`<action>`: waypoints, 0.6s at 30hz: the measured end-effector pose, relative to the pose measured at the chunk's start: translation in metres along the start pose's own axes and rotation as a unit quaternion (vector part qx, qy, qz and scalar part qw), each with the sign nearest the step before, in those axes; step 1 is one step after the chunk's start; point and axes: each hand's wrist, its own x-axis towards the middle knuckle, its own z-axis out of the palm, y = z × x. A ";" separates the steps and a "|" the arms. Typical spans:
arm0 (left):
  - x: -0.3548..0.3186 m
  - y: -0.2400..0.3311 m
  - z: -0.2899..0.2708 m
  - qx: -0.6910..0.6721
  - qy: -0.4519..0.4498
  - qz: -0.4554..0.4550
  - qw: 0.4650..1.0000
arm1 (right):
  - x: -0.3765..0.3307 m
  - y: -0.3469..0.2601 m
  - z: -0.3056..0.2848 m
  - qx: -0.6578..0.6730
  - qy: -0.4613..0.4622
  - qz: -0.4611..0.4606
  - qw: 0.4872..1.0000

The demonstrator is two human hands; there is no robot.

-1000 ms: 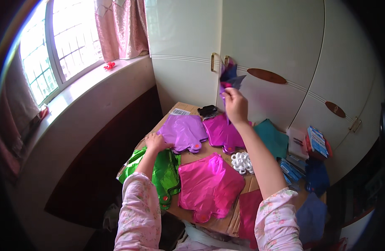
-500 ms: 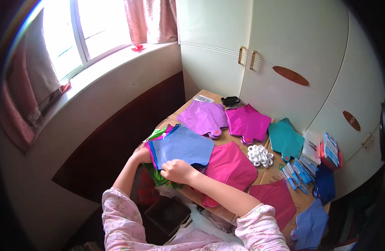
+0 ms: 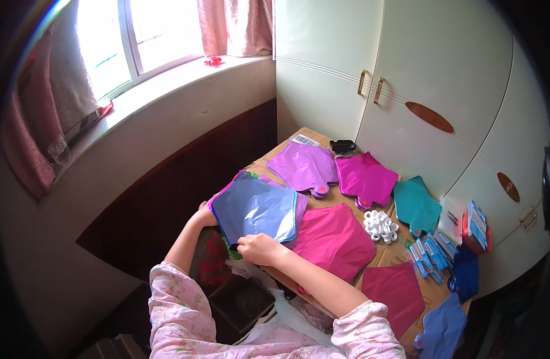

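Note:
A fanned stack of flat foil balloons [image 3: 257, 206], blue-grey on top with purple and teal edges showing, is held up at the near left of the cardboard. My left hand [image 3: 206, 215] grips its left edge; most of those fingers are hidden behind the sheets. At the stack's lower edge my right hand [image 3: 260, 249] is closed in a pinch. Just right of the stack lies a pink foil balloon pile [image 3: 337, 239]. Beyond it are a lilac pile [image 3: 303, 166] and a magenta pile [image 3: 367, 179].
On the cardboard [image 3: 382, 254] are white rings [image 3: 381, 227], a teal foil pile [image 3: 416, 206], blue-and-white packets [image 3: 430, 254] and a dark pink pile [image 3: 395, 297]. A red box [image 3: 477, 224] stands at the right. The cabinet [image 3: 328, 102] and the wall [image 3: 185, 131] border the cardboard.
The top sheet has shifted left and now lines up more closely with the stack, a lilac edge showing behind it. My right hand still pinches the lower edge. The whole view has shifted slightly.

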 end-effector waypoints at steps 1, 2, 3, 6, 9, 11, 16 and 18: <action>-0.008 0.028 -0.017 0.020 0.027 -0.023 0.999 | -0.007 0.006 0.003 0.011 -0.003 0.035 0.999; -0.016 0.040 -0.025 0.041 0.052 -0.058 0.996 | -0.008 0.009 0.008 0.032 -0.005 0.062 0.998; -0.031 0.030 -0.027 0.075 0.105 -0.059 0.990 | -0.005 0.006 0.009 0.084 0.021 0.089 0.992; -0.065 0.027 -0.044 -0.034 0.169 -0.167 0.971 | 0.001 0.004 0.009 0.216 0.079 0.160 0.960; -0.094 0.038 -0.040 -0.060 0.299 -0.149 0.941 | 0.001 0.010 0.006 0.287 0.098 0.208 0.930; -0.109 0.056 -0.039 -0.066 0.398 -0.093 0.910 | 0.000 0.014 0.010 0.315 0.105 0.243 0.911; -0.146 0.123 -0.036 -0.232 0.338 0.036 0.912 | -0.001 0.019 0.013 0.358 0.122 0.296 0.877; -0.146 0.137 -0.031 -0.230 0.293 0.082 0.925 | -0.002 0.021 0.015 0.380 0.128 0.305 0.864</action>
